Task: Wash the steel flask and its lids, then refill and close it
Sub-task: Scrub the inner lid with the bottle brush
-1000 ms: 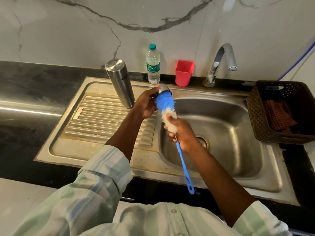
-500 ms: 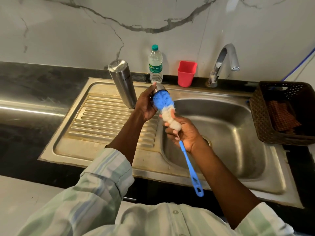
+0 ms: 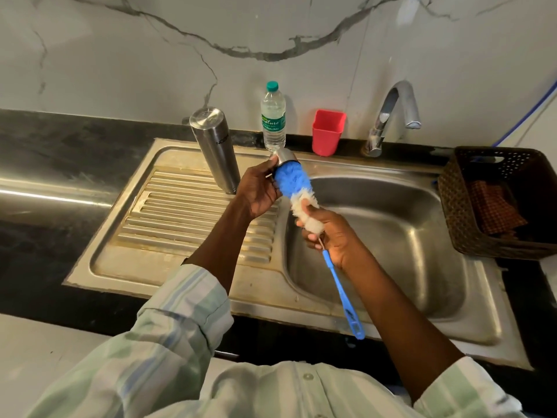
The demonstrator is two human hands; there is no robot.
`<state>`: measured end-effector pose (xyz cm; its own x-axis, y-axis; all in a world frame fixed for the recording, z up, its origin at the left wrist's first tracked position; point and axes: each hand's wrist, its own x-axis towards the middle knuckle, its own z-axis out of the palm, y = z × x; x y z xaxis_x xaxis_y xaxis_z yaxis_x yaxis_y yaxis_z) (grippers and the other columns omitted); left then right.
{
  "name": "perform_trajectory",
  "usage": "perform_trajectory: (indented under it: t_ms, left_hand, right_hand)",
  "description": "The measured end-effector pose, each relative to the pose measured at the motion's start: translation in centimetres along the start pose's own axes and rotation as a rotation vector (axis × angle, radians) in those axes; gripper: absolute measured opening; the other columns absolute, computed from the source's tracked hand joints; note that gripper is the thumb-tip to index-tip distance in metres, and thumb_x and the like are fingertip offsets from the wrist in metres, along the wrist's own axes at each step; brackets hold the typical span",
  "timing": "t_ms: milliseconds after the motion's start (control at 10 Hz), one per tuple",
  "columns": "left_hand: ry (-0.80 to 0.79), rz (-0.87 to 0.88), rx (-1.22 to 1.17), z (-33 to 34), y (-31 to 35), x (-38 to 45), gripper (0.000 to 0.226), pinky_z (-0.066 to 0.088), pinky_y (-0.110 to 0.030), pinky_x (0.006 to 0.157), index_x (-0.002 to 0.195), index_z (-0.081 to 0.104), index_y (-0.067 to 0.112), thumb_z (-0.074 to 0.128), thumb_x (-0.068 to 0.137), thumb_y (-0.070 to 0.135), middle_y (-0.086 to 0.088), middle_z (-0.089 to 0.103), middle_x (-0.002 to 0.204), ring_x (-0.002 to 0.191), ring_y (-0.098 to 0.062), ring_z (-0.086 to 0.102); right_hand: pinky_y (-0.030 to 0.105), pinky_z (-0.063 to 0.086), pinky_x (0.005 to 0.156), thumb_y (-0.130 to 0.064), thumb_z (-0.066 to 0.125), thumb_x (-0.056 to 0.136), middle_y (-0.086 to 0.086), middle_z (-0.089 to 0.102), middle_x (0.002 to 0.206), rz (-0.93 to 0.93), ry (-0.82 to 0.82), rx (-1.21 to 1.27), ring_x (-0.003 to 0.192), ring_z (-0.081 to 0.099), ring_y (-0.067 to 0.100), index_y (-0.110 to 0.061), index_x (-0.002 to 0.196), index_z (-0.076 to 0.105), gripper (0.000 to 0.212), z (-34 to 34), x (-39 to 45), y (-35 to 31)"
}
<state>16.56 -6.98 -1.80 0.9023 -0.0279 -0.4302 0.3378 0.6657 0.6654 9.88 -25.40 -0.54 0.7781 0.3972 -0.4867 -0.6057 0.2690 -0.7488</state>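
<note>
Fingers of the left hand (image 3: 259, 191) grip the steel lid (image 3: 285, 157) while the right hand (image 3: 328, 236) clasps the bottle brush (image 3: 294, 184) above the basin's (image 3: 422, 236) left rim.

Item count, sink area, one of nearly everything.
1 steel flask (image 3: 216, 149), 1 steel lid (image 3: 285, 157), 1 bottle brush (image 3: 304, 203), 1 plastic water bottle (image 3: 273, 116), 1 red cup (image 3: 328, 132), 1 tap (image 3: 391, 116), 1 sink (image 3: 391, 236), 1 basket (image 3: 470, 218) holding probably 1 cloth (image 3: 494, 206), 2 hands: left hand (image 3: 259, 191), right hand (image 3: 331, 233).

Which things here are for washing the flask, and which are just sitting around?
For the job: steel flask, steel lid, bottle brush, tap, sink.
Just sitting: water bottle, red cup, basket.
</note>
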Motion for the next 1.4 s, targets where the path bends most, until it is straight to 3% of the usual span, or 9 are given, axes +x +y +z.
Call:
perform_trajectory:
  t_ms: [100, 200, 400, 600, 700, 800, 1100, 1300, 1400]
  left_hand:
    - [0.128, 0.016, 0.207, 0.3, 0.0, 0.2, 0.026, 0.057, -0.041, 0.086, 0.1, 0.062, 0.004, 0.072, 0.088, 0.025, -0.015, 0.063, 0.104, 0.097, -0.03, 0.064]
    - [0.228, 0.026, 0.377, 1.3, 0.1, 0.3, 0.041, 0.061, -0.043, 0.084, 0.101, 0.067, 0.002, 0.085, 0.077, 0.03, -0.013, 0.072, 0.092, 0.086, -0.028, 0.072]
    - [-0.002, 0.008, -0.047, 0.7, 1.0, -0.3, 0.024, 0.057, -0.044, 0.093, 0.104, 0.063, 0.001, 0.072, 0.086, 0.014, -0.021, 0.064, 0.105, 0.103, -0.033, 0.063]
    - [0.189, 0.005, 0.306, 0.7, 0.7, -0.1, 0.05, 0.061, -0.041, 0.085, 0.113, 0.061, 0.004, 0.081, 0.082, 0.037, -0.016, 0.07, 0.104, 0.092, -0.027, 0.071]
    - [0.203, 0.064, 0.387, 1.3, 0.6, -0.2, 0.048, 0.061, -0.043, 0.086, 0.11, 0.065, 0.0, 0.083, 0.08, 0.032, -0.016, 0.075, 0.106, 0.095, -0.029, 0.074]
    - [0.028, 0.032, 0.103, 0.8, 0.7, -0.6, 0.034, 0.054, -0.045, 0.099, 0.114, 0.062, -0.002, 0.07, 0.093, 0.022, -0.018, 0.07, 0.112, 0.104, -0.03, 0.069]
    - [0.19, 0.037, 0.344, 1.6, 0.4, -0.4, 0.037, 0.06, -0.043, 0.086, 0.102, 0.067, 0.003, 0.083, 0.08, 0.027, -0.014, 0.075, 0.093, 0.092, -0.03, 0.072]
    - [-0.026, 0.01, -0.136, 0.4, 0.5, -0.5, 0.032, 0.058, -0.045, 0.088, 0.12, 0.058, -0.002, 0.065, 0.094, 0.016, -0.022, 0.066, 0.113, 0.104, -0.033, 0.066]
    - [0.088, 0.007, 0.079, 0.2, 0.4, -0.1, 0.023, 0.057, -0.044, 0.091, 0.106, 0.061, 0.002, 0.07, 0.092, 0.017, -0.018, 0.067, 0.105, 0.093, -0.029, 0.07]
  right_hand:
    - [0.032, 0.047, 0.06, -0.037, 0.058, 0.094, 0.005, 0.063, 0.093, -0.396, 0.43, -1.239, 0.071, 0.062, 0.024, -0.019, 0.115, 0.062, 0.028, -0.4, 0.1, 1.1]
    - [0.039, 0.049, 0.07, -0.037, 0.051, 0.096, 0.005, 0.059, 0.112, -0.468, 0.49, -1.572, 0.087, 0.061, 0.03, -0.023, 0.137, 0.049, 0.043, -0.2, 0.4, 2.7]
    - [0.017, 0.028, 0.031, -0.034, 0.062, 0.089, 0.006, 0.055, 0.074, 0.098, -0.07, 0.179, 0.039, 0.04, 0.008, -0.009, 0.097, 0.059, 0.026, 0.7, -0.1, 1.1]
    - [0.04, 0.049, 0.076, -0.035, 0.052, 0.098, 0.008, 0.059, 0.116, -0.468, 0.553, -1.523, 0.095, 0.062, 0.03, -0.018, 0.142, 0.044, 0.049, 0.2, 0.3, 1.8]
    - [0.035, 0.05, 0.065, -0.033, 0.056, 0.096, 0.008, 0.062, 0.107, -0.468, 0.461, -1.373, 0.084, 0.064, 0.027, -0.017, 0.133, 0.054, 0.041, 0.4, 0.4, 2.1]
    - [0.018, 0.032, 0.036, -0.031, 0.066, 0.089, 0.006, 0.058, 0.078, -0.023, 0.049, -0.101, 0.044, 0.047, 0.01, -0.012, 0.1, 0.062, 0.023, 0.9, 0.1, 0.8]
    - [0.037, 0.051, 0.07, -0.037, 0.058, 0.094, 0.005, 0.063, 0.106, -0.516, 0.509, -1.416, 0.086, 0.062, 0.027, -0.019, 0.128, 0.057, 0.039, -0.1, 1.1, 3.2]
    - [0.019, 0.031, 0.035, -0.035, 0.066, 0.088, 0.007, 0.059, 0.076, -0.003, 0.018, 0.008, 0.044, 0.045, 0.012, -0.01, 0.097, 0.063, 0.028, 1.2, 0.0, 1.3]
    - [0.035, 0.048, 0.062, -0.037, 0.06, 0.094, 0.009, 0.065, 0.097, -0.409, 0.424, -1.089, 0.077, 0.062, 0.027, -0.014, 0.12, 0.061, 0.035, 0.7, 0.3, 1.9]
